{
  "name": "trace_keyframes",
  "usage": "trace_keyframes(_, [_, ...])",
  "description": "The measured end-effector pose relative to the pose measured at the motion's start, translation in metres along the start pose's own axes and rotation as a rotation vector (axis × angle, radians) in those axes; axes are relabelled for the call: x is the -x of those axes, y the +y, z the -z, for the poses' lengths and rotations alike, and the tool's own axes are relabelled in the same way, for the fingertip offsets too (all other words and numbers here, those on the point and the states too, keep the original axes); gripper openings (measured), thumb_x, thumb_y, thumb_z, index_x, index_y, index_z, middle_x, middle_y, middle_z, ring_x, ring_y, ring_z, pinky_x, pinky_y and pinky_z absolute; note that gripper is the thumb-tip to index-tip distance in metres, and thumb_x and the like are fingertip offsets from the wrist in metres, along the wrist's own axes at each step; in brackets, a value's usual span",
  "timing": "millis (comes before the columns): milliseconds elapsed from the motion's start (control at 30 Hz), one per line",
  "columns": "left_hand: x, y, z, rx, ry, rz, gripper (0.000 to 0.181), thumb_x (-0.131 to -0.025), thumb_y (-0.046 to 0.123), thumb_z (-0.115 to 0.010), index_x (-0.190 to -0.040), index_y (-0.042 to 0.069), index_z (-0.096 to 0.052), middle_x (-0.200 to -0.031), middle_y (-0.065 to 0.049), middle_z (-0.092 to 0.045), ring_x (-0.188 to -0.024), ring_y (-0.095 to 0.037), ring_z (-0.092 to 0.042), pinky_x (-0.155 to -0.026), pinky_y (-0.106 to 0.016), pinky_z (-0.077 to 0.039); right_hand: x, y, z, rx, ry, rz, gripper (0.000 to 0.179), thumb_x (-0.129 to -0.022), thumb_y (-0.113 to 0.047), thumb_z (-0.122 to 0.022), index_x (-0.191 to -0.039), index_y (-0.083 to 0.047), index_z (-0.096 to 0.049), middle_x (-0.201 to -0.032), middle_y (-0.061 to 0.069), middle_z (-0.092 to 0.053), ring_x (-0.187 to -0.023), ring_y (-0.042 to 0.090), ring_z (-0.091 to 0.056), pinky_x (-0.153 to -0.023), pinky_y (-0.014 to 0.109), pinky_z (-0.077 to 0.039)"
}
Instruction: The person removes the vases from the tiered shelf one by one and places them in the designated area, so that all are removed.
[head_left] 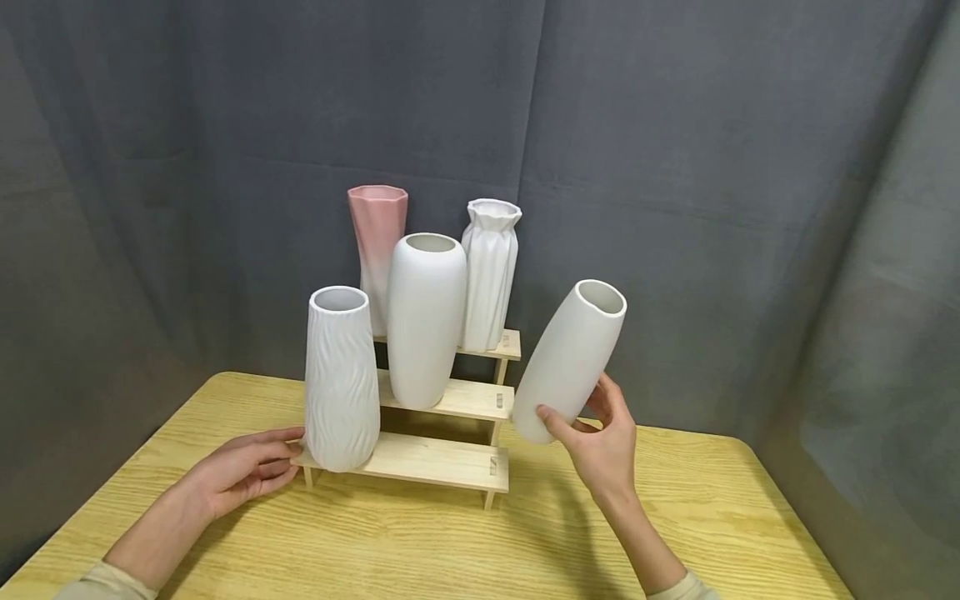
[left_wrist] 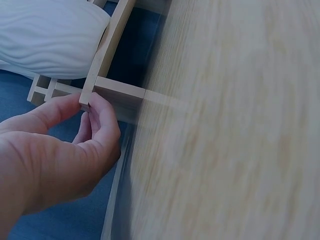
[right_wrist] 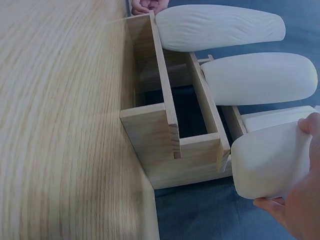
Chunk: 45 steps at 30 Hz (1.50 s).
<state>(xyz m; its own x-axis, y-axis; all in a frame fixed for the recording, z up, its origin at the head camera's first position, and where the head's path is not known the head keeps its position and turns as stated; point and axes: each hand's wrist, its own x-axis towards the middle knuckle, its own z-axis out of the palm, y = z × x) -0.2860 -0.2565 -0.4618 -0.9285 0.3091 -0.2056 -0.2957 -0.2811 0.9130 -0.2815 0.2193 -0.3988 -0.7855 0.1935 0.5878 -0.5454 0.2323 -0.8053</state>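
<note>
My right hand (head_left: pixel 606 450) grips a smooth white vase (head_left: pixel 572 358) near its base, thumb in front. The vase is in the air right of the three-step wooden stand (head_left: pixel 442 460), tilted with its mouth to the upper right. My left hand (head_left: pixel 242 473) pinches the left end of the stand's lowest step; in the left wrist view, thumb and fingers meet at the board's corner. Beside it, a white wavy-ribbed vase (head_left: pixel 342 383) stands upright on that step. A taller smooth white vase (head_left: pixel 427 325) occupies the middle step.
On the top step stand a pink-to-white vase (head_left: pixel 377 242) and a white pleated vase (head_left: pixel 491 275), both partly hidden by the middle vase. The stand rests on a wood-grain table (head_left: pixel 390 550) with rounded corners. Grey curtains (head_left: pixel 675 167) hang behind and at both sides.
</note>
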Motion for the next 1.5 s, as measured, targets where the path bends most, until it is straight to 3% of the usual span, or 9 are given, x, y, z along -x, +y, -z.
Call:
trace_keyframes(467, [0.001,-0.002,0.004,-0.010,-0.022,-0.020,0.028,-0.101,0.000,-0.061,-0.122,0.013,-0.071,-0.115,-0.011,-0.062,-0.095,-0.014,-0.065,-0.087,-0.029,-0.056,-0.004,0.014,0.005,0.032,0.034,-0.071,0.077,-0.075,-0.014,-0.094,-0.142,-0.018,-0.056,-0.124,0.004,-0.061,-0.107,0.025,-0.061,-0.078,0.029,-0.058])
trace_keyframes(900, [0.002,-0.004,0.004,-0.012,-0.013,-0.019,0.027,-0.101,0.001,-0.062,-0.123,0.013,-0.072,-0.117,-0.008,-0.062,-0.096,-0.014,-0.065,-0.086,-0.029,-0.056,-0.008,0.045,0.015,0.119,0.069,-0.141,0.084,-0.075,-0.020,-0.094,-0.146,-0.013,-0.050,-0.128,0.007,-0.060,-0.110,0.022,-0.058,-0.080,0.024,-0.056])
trace_keyframes(1200, [0.000,-0.004,0.003,-0.027,-0.007,-0.023,0.031,-0.100,0.002,-0.063,-0.130,0.010,-0.067,-0.118,-0.010,-0.061,-0.097,-0.015,-0.065,-0.086,-0.030,-0.056,-0.012,0.065,0.029,0.144,0.133,-0.179,0.085,-0.076,-0.027,-0.094,-0.146,-0.010,-0.048,-0.127,0.008,-0.059,-0.111,0.024,-0.057,-0.097,0.046,-0.045])
trace_keyframes(1500, [0.001,-0.003,0.001,-0.018,0.002,-0.033,0.031,-0.100,0.000,-0.062,-0.130,0.009,-0.066,-0.118,-0.011,-0.059,-0.095,-0.014,-0.065,-0.086,-0.029,-0.056,-0.015,0.079,0.046,0.173,0.178,-0.215,0.086,-0.079,-0.030,-0.092,-0.149,-0.012,-0.046,-0.129,0.008,-0.057,-0.112,0.022,-0.055,-0.098,0.048,-0.044])
